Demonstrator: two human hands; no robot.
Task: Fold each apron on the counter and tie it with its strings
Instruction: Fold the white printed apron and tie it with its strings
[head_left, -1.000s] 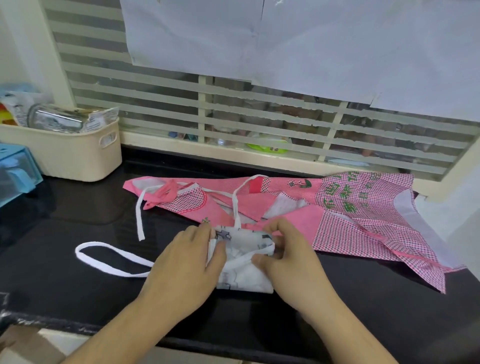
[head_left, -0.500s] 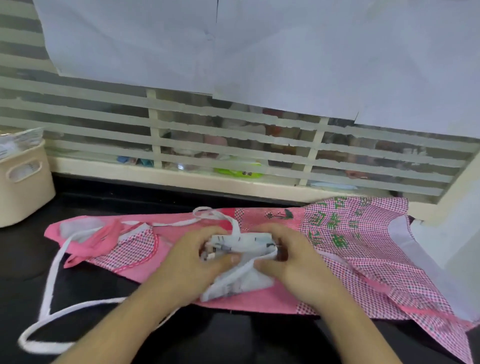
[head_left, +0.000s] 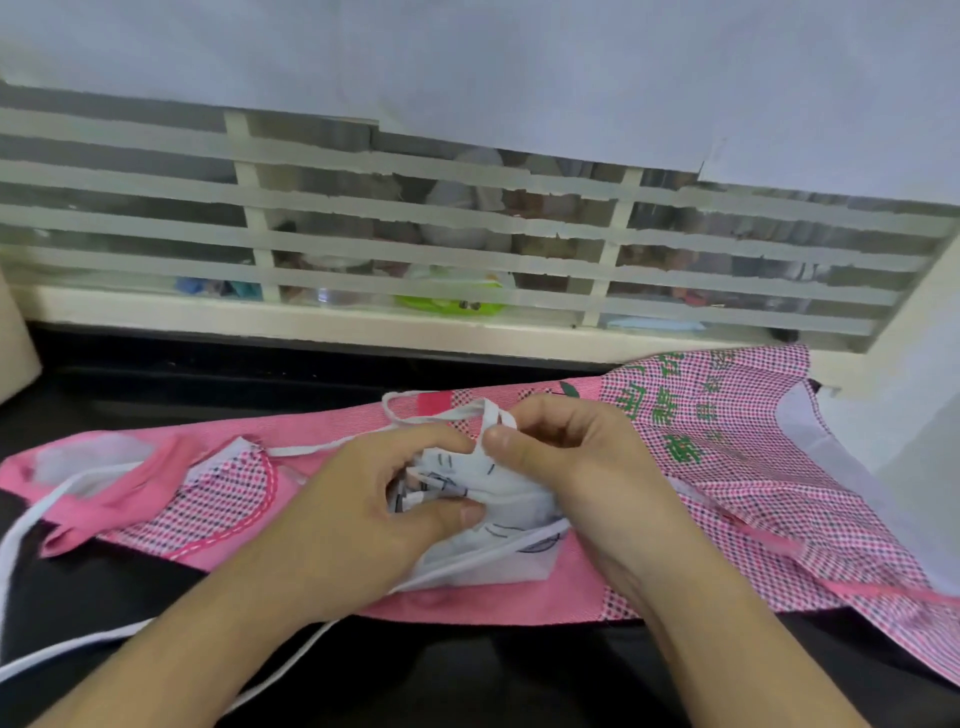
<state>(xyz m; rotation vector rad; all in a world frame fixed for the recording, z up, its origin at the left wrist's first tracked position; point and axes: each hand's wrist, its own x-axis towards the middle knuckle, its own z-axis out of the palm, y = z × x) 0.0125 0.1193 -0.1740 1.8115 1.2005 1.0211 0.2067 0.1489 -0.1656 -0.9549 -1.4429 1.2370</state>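
Observation:
A small folded white apron (head_left: 498, 519) with dark line drawings sits on top of a spread pink checked apron (head_left: 727, 467) on the black counter (head_left: 156, 395). My left hand (head_left: 363, 509) grips the white bundle from the left, thumb pressed on its front. My right hand (head_left: 576, 467) pinches a white string (head_left: 488, 415) above the bundle between thumb and fingers. Another length of white string (head_left: 31, 519) trails off to the left and loops along the counter's front.
A slatted window frame (head_left: 467, 249) runs along the back of the counter, with white paper sheets (head_left: 519, 67) above it. A cream basket's corner (head_left: 15, 343) shows at the far left. A white wall (head_left: 924, 395) closes the right side.
Both hands have carried the white bundle from the bare counter up onto the pink apron. The right hand now pinches a string above it, and the view has come closer.

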